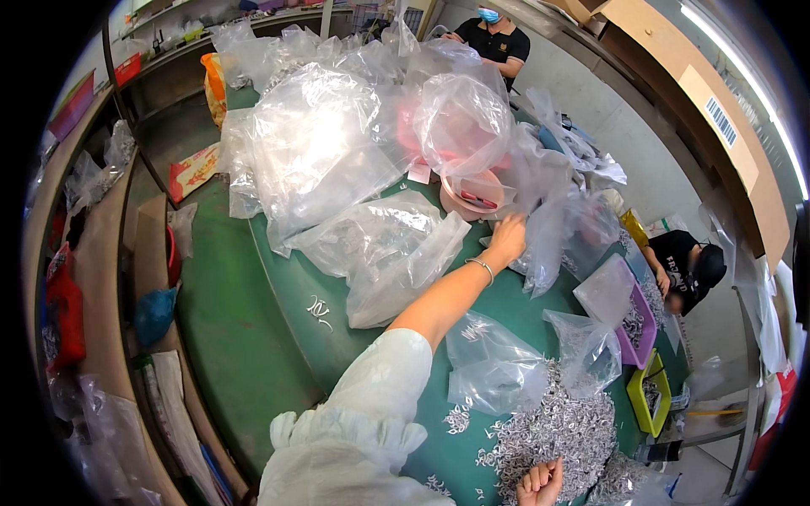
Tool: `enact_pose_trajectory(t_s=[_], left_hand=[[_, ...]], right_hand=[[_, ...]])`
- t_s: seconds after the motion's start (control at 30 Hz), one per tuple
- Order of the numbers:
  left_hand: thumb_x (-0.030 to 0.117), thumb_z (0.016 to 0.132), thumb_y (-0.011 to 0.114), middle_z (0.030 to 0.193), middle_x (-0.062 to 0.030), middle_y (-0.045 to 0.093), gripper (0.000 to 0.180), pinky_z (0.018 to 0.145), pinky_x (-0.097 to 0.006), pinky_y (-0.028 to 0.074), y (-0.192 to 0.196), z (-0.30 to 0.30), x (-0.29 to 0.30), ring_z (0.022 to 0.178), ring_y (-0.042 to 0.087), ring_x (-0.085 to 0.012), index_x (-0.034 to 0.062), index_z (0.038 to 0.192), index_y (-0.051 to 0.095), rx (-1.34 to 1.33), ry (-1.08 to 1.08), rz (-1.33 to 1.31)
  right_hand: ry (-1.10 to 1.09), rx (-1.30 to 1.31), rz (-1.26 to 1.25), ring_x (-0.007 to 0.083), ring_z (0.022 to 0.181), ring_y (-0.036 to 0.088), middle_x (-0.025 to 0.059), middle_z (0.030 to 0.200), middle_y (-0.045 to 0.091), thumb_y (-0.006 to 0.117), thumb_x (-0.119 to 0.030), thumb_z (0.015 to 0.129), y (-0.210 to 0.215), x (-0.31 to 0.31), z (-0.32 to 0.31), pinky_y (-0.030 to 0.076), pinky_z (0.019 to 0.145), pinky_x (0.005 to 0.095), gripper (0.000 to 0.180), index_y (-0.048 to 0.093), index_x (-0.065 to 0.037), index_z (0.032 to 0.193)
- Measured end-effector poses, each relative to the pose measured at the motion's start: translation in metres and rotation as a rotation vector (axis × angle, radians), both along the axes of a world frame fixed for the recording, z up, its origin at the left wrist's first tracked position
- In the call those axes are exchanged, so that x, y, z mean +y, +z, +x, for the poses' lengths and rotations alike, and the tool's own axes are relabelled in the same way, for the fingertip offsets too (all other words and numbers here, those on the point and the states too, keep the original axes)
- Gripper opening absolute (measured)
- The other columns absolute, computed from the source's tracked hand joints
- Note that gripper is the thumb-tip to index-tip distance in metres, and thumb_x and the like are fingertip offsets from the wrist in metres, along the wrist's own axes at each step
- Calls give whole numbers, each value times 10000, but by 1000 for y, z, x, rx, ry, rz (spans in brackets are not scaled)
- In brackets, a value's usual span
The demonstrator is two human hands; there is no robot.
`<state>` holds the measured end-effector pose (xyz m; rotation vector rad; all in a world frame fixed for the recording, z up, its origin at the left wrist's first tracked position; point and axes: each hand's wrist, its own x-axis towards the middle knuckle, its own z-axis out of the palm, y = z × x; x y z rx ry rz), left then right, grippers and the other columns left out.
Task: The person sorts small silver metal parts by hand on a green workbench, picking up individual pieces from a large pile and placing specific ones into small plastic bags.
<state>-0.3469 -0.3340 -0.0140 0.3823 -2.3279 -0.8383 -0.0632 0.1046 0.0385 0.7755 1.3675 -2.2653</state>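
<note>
My left hand (508, 239), with a bracelet at the wrist, reaches across the green table to the pink basin (451, 201) and the crumpled clear plastic bag (545, 257) beside it. Its fingertips are mostly hidden, so its grip cannot be made out. Red-handled items (479, 199) lie in the basin. At the lower edge my right hand (540, 483) rests by a heap of small silvery metal pieces (553, 430), palm side showing and fingers curled closed. Whatever they may hold is hidden. A clear bag (494, 363) with a few pieces inside lies behind the heap.
Large clear bags (316, 143) cover the far table. Purple (645, 325) and yellow-green (648, 396) bins of metal pieces stand at right. Two people, one far (496, 42) and one at right (685, 270), work nearby. Shelves (118, 337) line the left.
</note>
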Motion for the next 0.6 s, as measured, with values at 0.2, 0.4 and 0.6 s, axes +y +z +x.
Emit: enact_pose_trajectory(t_s=[0.2, 0.4, 0.6], left_hand=[[-60, 723, 535, 1264, -137, 554, 476, 951, -487, 426, -1, 4, 13, 1217, 483, -331, 17, 1191, 567, -46, -182, -124], [-102, 751, 495, 1124, -189, 621, 451, 906, -419, 466, -9, -18, -9, 1061, 578, -388, 3, 1184, 564, 362, -84, 239], [44, 876, 478, 1093, -261, 623, 251, 871, -393, 478, 11, -68, -18, 1018, 615, -361, -83, 1087, 532, 360, 99, 663]], right_hand=[[105, 47, -46, 107, 449, 330, -49, 536, 411, 588, -374, 926, 3, -8, -10, 266, 416, 247, 272, 550, -176, 743], [135, 149, -247, 86, 344, 239, -34, 472, 288, 391, -382, 1021, 26, -38, -47, 210, 304, 243, 417, 555, -134, 729], [150, 192, -236, 93, 351, 257, -22, 474, 301, 392, -348, 1025, 29, -69, -85, 218, 316, 234, 395, 533, -115, 740]])
